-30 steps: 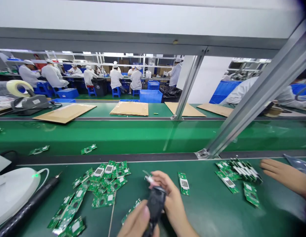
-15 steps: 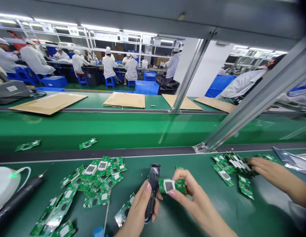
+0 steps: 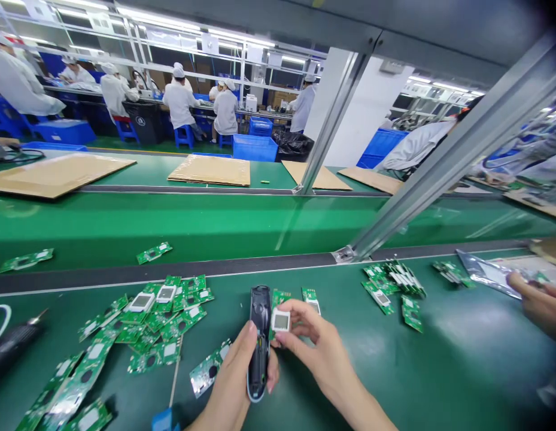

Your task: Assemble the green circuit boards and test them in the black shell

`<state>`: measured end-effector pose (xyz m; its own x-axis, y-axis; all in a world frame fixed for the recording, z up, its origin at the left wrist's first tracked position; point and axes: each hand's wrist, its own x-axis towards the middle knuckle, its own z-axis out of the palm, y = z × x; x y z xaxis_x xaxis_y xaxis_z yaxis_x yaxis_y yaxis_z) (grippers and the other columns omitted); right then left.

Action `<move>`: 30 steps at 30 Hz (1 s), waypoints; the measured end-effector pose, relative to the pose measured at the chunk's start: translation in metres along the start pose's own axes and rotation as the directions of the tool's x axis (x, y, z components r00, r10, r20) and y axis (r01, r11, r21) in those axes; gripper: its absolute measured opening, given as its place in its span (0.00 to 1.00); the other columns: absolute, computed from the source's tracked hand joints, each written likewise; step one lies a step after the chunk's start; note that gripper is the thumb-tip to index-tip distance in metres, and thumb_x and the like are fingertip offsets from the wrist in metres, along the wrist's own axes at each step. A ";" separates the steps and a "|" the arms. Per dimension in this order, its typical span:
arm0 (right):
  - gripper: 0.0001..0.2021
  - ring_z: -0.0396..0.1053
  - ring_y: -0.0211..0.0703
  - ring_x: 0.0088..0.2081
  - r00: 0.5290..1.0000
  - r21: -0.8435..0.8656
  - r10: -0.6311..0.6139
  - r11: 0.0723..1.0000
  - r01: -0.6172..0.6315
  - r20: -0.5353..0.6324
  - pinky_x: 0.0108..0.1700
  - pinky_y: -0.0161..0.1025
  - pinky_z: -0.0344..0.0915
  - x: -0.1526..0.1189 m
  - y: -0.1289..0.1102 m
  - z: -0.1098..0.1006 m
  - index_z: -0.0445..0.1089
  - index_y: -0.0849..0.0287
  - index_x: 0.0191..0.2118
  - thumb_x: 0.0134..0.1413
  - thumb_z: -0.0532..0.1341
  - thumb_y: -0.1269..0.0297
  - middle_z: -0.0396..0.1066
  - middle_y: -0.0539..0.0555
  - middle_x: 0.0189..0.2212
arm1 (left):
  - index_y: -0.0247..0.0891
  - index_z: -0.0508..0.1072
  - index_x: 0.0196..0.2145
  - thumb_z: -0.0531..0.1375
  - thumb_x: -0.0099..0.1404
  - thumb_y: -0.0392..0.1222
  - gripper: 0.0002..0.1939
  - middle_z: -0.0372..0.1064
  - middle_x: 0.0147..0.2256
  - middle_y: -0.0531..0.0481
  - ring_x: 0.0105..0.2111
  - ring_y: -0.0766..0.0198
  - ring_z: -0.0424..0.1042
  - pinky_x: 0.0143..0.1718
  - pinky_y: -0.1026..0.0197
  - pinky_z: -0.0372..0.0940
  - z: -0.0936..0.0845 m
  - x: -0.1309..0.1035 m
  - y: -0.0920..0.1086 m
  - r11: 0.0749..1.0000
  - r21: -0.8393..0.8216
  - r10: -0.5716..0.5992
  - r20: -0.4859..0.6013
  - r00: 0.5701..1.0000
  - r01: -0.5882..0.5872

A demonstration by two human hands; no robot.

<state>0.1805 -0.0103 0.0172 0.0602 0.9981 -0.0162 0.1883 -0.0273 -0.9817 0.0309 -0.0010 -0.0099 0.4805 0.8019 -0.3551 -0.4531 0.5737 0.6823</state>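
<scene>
My left hand [image 3: 235,371] is closed around a long black plastic housing [image 3: 260,311], its hollow inner side facing up. Between the thumb and fingers of my right hand [image 3: 322,344] is a green circuit board [image 3: 281,322] with a small white-framed display. The board stands lengthwise right beside the housing; whether they touch I cannot tell. Just beyond my right fingers lies another circuit board [image 3: 310,296]. A loose board [image 3: 210,366] rests left of my left hand, near a large heap of boards [image 3: 170,326].
More boards [image 3: 392,284] lie at right, near a silvery bag [image 3: 486,274]. A co-worker's hand [image 3: 540,302] is at the far right edge. An electric screwdriver [image 3: 17,338] lies at left. A metal post [image 3: 407,185] slants up from the bench's back edge.
My right hand has turned the circuit board from crosswise to lengthwise beside the housing. The co-worker's hand has left the right-hand boards and moved farther right. The view has shifted rightward.
</scene>
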 end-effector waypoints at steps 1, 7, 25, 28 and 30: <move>0.11 0.71 0.39 0.32 0.999 0.018 -0.024 1.000 0.025 -0.048 0.38 0.37 0.70 -0.001 -0.001 0.000 0.71 0.56 0.42 0.52 0.64 0.63 0.73 0.50 0.33 | 0.32 0.70 0.36 0.58 0.62 0.67 0.30 0.64 0.18 0.53 0.17 0.69 0.61 0.23 0.64 0.53 0.000 0.000 0.000 0.998 -0.037 -0.041 0.041 0.998 0.042; 0.10 0.71 0.42 0.36 0.981 -0.137 -0.166 0.979 0.152 -0.102 0.42 0.38 0.69 -0.005 0.001 0.009 0.75 0.53 0.41 0.50 0.66 0.67 0.73 0.50 0.33 | 0.34 0.69 0.34 0.57 0.63 0.65 0.27 0.61 0.16 0.55 0.15 0.70 0.56 0.21 0.64 0.49 -0.003 0.003 -0.005 0.974 -0.140 -0.156 0.152 0.976 0.177; 0.14 0.64 0.42 0.39 0.987 -0.149 -0.153 0.978 0.145 -0.042 0.44 0.41 0.69 -0.006 0.006 0.008 0.73 0.49 0.47 0.54 0.64 0.67 0.58 0.51 0.36 | 0.32 0.70 0.27 0.59 0.58 0.70 0.32 0.58 0.14 0.56 0.14 0.72 0.54 0.21 0.64 0.47 0.000 -0.003 0.004 0.972 -0.033 -0.227 0.136 0.964 0.234; 0.14 0.63 0.41 0.38 0.980 -0.169 -0.198 0.967 0.190 -0.035 0.42 0.37 0.67 -0.005 0.003 0.006 0.73 0.48 0.47 0.53 0.65 0.68 0.60 0.50 0.35 | 0.32 0.70 0.27 0.59 0.57 0.71 0.32 0.59 0.14 0.56 0.15 0.72 0.54 0.22 0.64 0.48 0.003 -0.006 0.007 0.973 -0.028 -0.222 0.136 0.965 0.228; 0.15 0.62 0.40 0.37 0.972 -0.192 -0.233 0.956 0.223 -0.035 0.40 0.35 0.66 -0.005 0.002 0.005 0.74 0.47 0.46 0.52 0.65 0.69 0.61 0.50 0.35 | 0.32 0.70 0.28 0.58 0.57 0.71 0.33 0.58 0.14 0.56 0.15 0.73 0.54 0.22 0.64 0.48 0.004 -0.007 0.009 0.974 -0.018 -0.221 0.138 0.965 0.226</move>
<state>0.1755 -0.0150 0.0148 0.0488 0.9743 0.2201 0.3819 0.1854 -0.9054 0.0261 -0.0026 0.0011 0.6679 0.6240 -0.4057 -0.3459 0.7429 0.5731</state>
